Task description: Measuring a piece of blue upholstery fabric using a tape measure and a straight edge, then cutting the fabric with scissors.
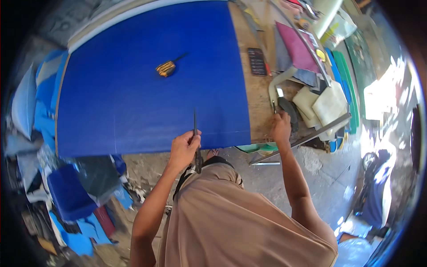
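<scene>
A large blue sheet [147, 80] covers most of a wooden table [258, 98]. My left hand [184, 149] grips black scissors [195, 133] at the sheet's near edge, and the blades point away from me into a short cut. A yellow and black tape measure [166, 68] lies on the sheet farther back. My right hand [281, 127] rests with curled fingers on the bare table edge right of the sheet, beside a black object [289, 111]. A thin dark tip [274, 107] shows above its fingers. Whether that hand holds it I cannot tell.
A dark flat rectangle [257, 61], a pale curved piece [278, 84], a maroon sheet [296, 46] and cream pads [324, 104] crowd the table's right end. A long metal bar [307, 138] slants off the corner. Blue scraps [66, 191] pile on the floor at left.
</scene>
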The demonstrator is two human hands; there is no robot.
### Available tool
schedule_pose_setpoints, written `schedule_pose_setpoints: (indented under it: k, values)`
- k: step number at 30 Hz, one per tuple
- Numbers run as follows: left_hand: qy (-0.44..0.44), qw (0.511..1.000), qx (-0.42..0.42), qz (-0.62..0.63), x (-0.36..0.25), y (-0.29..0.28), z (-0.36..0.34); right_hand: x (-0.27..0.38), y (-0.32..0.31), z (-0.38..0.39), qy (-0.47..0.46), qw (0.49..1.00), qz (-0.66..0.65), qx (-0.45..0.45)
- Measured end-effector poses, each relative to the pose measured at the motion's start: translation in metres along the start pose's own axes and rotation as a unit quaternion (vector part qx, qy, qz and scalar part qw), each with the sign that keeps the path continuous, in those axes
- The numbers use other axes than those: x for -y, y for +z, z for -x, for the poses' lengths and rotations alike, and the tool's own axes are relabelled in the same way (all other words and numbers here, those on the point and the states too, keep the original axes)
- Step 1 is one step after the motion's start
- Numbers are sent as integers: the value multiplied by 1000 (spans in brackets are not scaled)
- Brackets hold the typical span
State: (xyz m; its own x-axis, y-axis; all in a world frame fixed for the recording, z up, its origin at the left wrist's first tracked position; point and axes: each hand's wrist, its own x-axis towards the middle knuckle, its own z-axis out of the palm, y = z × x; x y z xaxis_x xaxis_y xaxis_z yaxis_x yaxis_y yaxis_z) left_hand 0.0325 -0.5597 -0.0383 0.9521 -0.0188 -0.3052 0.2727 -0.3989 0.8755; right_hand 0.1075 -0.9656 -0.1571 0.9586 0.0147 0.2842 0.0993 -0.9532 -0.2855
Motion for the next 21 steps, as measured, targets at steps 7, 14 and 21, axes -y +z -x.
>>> schedule_pose_setpoints:
  k: [7, 14, 21]
  values:
    - [-96, 933, -136, 318, 32, 14, 82, 33, 1, 9, -12, 995, 87, -43]
    - [-105, 879, -242, 398, 24, 54, 134, 179, -64, 92, 142, 645, -574, 484]
    - [-18, 830, -326, 452, 22, 62, 132, 250, -101, 123, 262, 339, -680, 596]
